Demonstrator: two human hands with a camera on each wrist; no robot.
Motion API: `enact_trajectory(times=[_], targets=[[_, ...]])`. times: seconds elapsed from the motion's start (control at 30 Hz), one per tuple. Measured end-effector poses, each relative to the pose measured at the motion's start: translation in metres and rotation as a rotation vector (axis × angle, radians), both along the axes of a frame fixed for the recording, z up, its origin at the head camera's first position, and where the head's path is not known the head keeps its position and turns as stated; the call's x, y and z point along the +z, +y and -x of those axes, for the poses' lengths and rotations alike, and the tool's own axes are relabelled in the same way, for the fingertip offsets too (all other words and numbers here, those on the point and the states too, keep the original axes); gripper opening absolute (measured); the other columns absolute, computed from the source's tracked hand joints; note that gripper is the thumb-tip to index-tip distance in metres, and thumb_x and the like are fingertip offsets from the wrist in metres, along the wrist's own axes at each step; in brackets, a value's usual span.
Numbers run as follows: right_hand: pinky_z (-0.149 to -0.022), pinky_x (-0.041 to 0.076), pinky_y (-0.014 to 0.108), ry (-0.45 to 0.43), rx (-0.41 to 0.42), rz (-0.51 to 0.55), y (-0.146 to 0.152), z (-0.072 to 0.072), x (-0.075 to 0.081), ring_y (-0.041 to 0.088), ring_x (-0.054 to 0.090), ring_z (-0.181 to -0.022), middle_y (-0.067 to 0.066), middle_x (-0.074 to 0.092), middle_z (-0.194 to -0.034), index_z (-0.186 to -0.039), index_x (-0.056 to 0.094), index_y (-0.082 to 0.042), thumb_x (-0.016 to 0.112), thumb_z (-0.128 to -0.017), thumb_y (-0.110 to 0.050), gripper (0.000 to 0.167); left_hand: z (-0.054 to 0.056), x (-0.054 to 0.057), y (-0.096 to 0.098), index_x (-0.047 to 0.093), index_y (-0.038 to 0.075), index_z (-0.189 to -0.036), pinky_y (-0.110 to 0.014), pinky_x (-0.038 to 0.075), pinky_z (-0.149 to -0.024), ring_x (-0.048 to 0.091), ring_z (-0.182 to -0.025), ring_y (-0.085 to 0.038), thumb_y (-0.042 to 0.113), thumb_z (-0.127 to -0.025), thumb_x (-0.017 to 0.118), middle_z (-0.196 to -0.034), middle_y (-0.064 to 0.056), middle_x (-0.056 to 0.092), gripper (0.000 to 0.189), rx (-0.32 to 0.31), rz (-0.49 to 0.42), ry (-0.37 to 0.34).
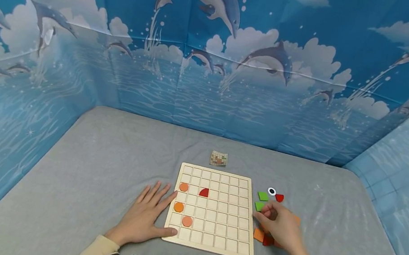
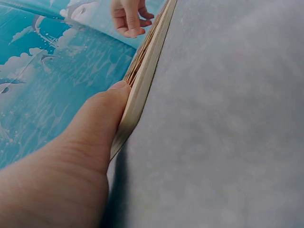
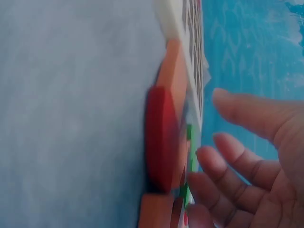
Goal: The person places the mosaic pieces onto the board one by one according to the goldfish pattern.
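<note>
A pale wooden grid board (image 1: pixel 220 226) lies on the grey cloth. On its left part sit an upper orange disc (image 1: pixel 184 187), a middle orange disc (image 1: pixel 179 207), a lower orange disc (image 1: pixel 187 221) and a red quarter-circle piece (image 1: pixel 204 192). My left hand (image 1: pixel 143 217) rests flat along the board's left side, thumb on the lower left corner. Over the loose pieces right of the board hovers my right hand (image 1: pixel 283 228). In the right wrist view its thumb and fingers are apart, nothing between them, beside red (image 3: pixel 160 137) and orange pieces (image 3: pixel 173 71). It hides part of the pile.
Beyond the board lies a small printed card (image 1: pixel 218 158). Near the board's right edge are green pieces (image 1: pixel 263 196), a black-and-white eye disc (image 1: pixel 271 191), a small red piece (image 1: pixel 279 197) and an orange piece (image 1: pixel 258 234). Dolphin-printed curtains (image 1: pixel 210 96) surround the table.
</note>
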State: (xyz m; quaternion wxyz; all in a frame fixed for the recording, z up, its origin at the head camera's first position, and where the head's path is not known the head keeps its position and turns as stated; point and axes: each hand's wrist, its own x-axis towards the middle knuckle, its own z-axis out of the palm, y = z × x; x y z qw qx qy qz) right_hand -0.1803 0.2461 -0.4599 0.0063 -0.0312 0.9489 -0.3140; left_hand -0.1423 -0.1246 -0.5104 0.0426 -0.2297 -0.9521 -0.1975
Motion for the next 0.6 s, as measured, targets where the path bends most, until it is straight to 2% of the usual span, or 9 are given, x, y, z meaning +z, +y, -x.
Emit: enact_trajectory(times=[0.27, 0.6], targets=[[-0.055, 0.039, 0.03, -0.004, -0.081, -0.159, 0.0072, -0.0004, -0.002, 0.018, 0.049, -0.067, 0.001, 0.054, -0.073, -0.092, 0.062, -0.004, 0.079, -0.078, -0.033, 0.036, -0.0001, -0.0015, -0.0008, 0.028, 0.017, -0.152, -0.05, 0.005, -0.112, 0.006, -0.143, -0.031, 0.076, -0.079, 0.048, -0.156, -0.009, 0.019, 0.095, -0.005, -0.005, 0.026], [-0.051, 0.038, 0.031, -0.054, -0.1, -0.229, 0.011, -0.002, 0.0033, 0.018, 0.049, -0.063, 0.002, 0.055, -0.072, -0.086, 0.058, -0.005, 0.077, -0.078, -0.04, 0.04, -0.0001, -0.0012, -0.0004, 0.028, 0.017, -0.152, -0.048, 0.002, -0.112, 0.005, -0.143, -0.03, 0.076, -0.08, 0.049, -0.156, -0.009, 0.018, 0.095, -0.002, -0.003, 0.022]])
